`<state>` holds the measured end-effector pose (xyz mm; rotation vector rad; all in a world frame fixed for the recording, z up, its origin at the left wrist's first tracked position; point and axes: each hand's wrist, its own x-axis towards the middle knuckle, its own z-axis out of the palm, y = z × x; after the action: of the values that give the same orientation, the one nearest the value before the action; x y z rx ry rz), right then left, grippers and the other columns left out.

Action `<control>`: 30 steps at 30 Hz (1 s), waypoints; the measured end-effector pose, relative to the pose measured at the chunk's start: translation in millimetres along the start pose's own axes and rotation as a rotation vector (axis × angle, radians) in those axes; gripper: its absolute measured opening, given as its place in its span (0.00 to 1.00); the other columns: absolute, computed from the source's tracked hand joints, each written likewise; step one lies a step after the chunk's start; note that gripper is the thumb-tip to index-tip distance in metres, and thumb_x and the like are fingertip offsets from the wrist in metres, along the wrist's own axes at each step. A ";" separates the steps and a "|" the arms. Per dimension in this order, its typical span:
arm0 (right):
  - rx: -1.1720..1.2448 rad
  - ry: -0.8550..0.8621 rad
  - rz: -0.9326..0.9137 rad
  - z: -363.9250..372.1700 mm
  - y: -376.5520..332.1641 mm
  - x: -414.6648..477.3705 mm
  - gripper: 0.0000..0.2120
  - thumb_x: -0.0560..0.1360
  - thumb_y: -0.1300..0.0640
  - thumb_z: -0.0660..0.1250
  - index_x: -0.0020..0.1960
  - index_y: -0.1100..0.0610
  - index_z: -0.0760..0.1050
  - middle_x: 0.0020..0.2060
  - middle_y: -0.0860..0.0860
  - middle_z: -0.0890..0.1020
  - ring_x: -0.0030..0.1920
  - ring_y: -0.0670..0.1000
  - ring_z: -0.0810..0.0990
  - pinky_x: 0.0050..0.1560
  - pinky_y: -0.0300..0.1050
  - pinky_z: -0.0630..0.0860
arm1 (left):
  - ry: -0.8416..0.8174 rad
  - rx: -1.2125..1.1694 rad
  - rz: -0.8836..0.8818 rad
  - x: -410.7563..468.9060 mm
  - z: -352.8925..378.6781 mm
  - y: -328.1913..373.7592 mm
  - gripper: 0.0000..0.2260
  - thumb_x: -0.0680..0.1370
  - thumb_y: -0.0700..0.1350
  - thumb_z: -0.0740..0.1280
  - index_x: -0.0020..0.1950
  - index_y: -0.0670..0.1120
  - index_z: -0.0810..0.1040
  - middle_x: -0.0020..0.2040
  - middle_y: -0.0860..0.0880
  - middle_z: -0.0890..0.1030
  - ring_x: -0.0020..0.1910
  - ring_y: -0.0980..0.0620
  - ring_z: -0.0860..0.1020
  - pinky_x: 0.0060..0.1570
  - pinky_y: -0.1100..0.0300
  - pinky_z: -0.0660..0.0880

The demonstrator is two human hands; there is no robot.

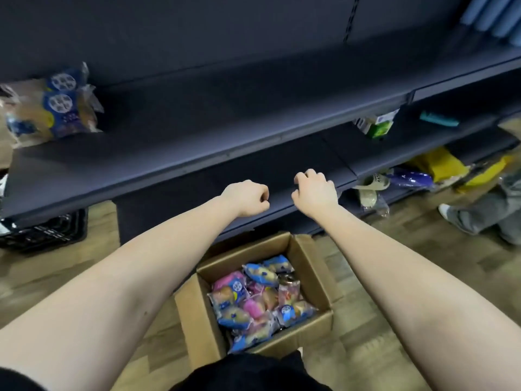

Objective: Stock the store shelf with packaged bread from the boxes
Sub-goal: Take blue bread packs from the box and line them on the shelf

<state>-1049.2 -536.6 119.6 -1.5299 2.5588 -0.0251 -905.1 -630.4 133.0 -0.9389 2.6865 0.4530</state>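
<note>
Cardboard box (296, 337) full, both hands empty

Fingers of the left hand (248, 197) curl into a fist on nothing; the right hand (314, 190) bends its fingers under, empty too. Both hover before the dark shelf (197, 122). Bread packs (253, 300) fill the box below.

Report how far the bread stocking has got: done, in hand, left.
Done: a few bread packs sit at the left end of the shelf. In hand: nothing; the left hand and right hand hover with fingers curled. Left: the cardboard box on the floor holds many wrapped buns, and most of the shelf is bare.
</note>
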 end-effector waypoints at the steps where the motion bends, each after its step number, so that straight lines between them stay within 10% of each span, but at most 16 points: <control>1: 0.010 -0.023 -0.001 12.9 -1.5 -4.2 0.16 0.78 0.54 0.57 0.65 0.56 0.68 0.60 0.55 0.70 0.61 0.59 0.69 0.55 0.52 0.67 | -0.038 -0.003 -0.012 -0.2 11.6 -2.1 0.12 0.77 0.51 0.59 0.58 0.52 0.76 0.55 0.50 0.79 0.52 0.47 0.77 0.45 0.58 0.72; 19: 0.157 -0.591 0.059 218.6 -15.6 -72.0 0.21 0.78 0.52 0.59 0.69 0.57 0.66 0.65 0.57 0.68 0.66 0.59 0.66 0.61 0.54 0.67 | -0.563 -0.087 -0.204 -26.2 232.0 -50.0 0.19 0.77 0.51 0.62 0.67 0.48 0.72 0.63 0.43 0.75 0.62 0.43 0.74 0.58 0.54 0.73; 30: 0.046 -0.627 -0.073 382.6 -11.1 -35.9 0.27 0.79 0.50 0.58 0.75 0.57 0.56 0.74 0.56 0.57 0.73 0.59 0.56 0.69 0.59 0.60 | -0.501 -0.049 -0.372 32.9 376.5 -103.3 0.32 0.75 0.53 0.68 0.74 0.43 0.59 0.71 0.43 0.64 0.69 0.40 0.63 0.65 0.47 0.65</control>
<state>-967.2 -484.5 -252.4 -1.3404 1.9934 0.3302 -811.9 -585.3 -244.9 -1.1311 2.0121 0.5804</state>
